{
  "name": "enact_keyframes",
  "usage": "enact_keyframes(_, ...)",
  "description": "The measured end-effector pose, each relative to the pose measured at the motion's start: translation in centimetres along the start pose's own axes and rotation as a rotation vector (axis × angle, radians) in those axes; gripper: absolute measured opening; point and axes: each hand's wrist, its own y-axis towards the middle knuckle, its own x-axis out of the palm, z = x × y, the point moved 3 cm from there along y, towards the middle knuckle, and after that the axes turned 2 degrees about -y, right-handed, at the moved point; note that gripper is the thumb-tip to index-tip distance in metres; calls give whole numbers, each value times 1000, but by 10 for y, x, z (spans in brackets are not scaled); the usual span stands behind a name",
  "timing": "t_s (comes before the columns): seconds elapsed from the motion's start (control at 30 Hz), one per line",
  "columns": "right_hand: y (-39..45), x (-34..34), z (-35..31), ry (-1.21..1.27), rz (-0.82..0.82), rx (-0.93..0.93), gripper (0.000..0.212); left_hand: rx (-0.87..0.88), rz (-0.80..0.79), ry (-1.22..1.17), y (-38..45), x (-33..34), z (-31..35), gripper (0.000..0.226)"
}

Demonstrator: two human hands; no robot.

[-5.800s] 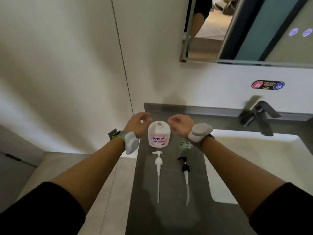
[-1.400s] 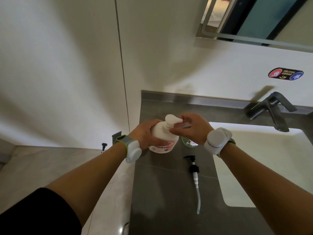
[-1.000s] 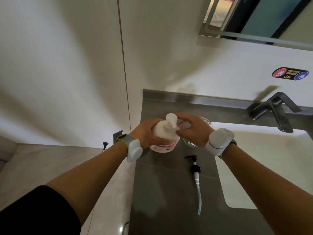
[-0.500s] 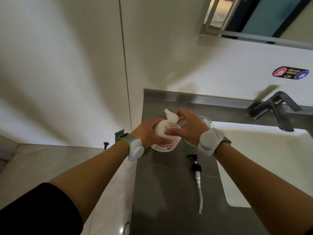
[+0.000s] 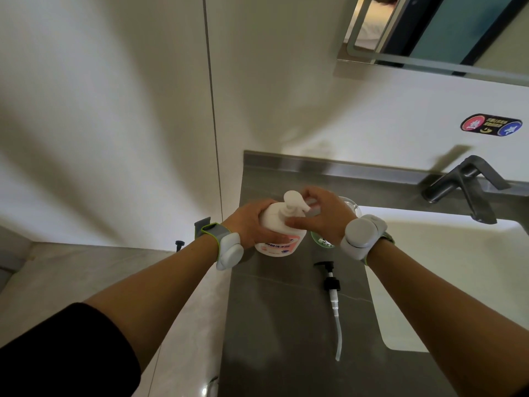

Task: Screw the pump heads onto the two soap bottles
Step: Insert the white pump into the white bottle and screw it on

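A white soap bottle (image 5: pixel 276 236) with a pink label stands on the grey counter (image 5: pixel 286 325). My left hand (image 5: pixel 250 222) wraps around its left side. A white pump head (image 5: pixel 293 203) sits on the bottle's neck, nozzle pointing right. My right hand (image 5: pixel 320 217) has its fingers around the pump's collar. A clear second bottle (image 5: pixel 347 206) with a green label stands behind my right hand, mostly hidden. A black pump head (image 5: pixel 330 285) with a long clear tube lies on the counter nearer me.
A white sink basin (image 5: pixel 446 270) lies to the right with a dark faucet (image 5: pixel 463 184) behind it. The wall rises behind the counter, a mirror (image 5: pixel 429 30) above. The counter's left edge drops to a light floor (image 5: pixel 86 276).
The white pump head went from lying on the counter onto the white bottle. Over the last second my right hand has been turning it; the nozzle swung from pointing away to pointing right.
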Motion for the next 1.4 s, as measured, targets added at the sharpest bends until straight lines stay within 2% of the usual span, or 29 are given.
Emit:
enact_keyframes(0.1,-1,3,-2,6,-58,-35,51,-11,-5,3,1,0,-1,61)
enact_keyframes(0.2,0,4,-3,-11,-9,3,45,-18,-8,-2,2,2,-2,58)
enact_keyframes(0.33,-1,9,-8,-2,-11,-9,57,-13,7,41,2,1,-4,54)
enact_keyframes(0.47,-1,8,-13,-42,9,28,46,-23,14,43,2,0,-4,53)
enact_keyframes(0.67,-3,6,-21,-32,-19,26,48,-31,14,46,3,3,-4,51)
enact_keyframes(0.83,3,13,-25,-192,0,70,51,-52,1,47,2,5,-2,56)
enact_keyframes(1.0,0,14,-25,-128,-68,90,51,-75,-17,49,2,4,-1,57)
enact_keyframes(1.4,-5,10,-27,-138,14,53,50,-60,16,-6,3,3,-4,54)
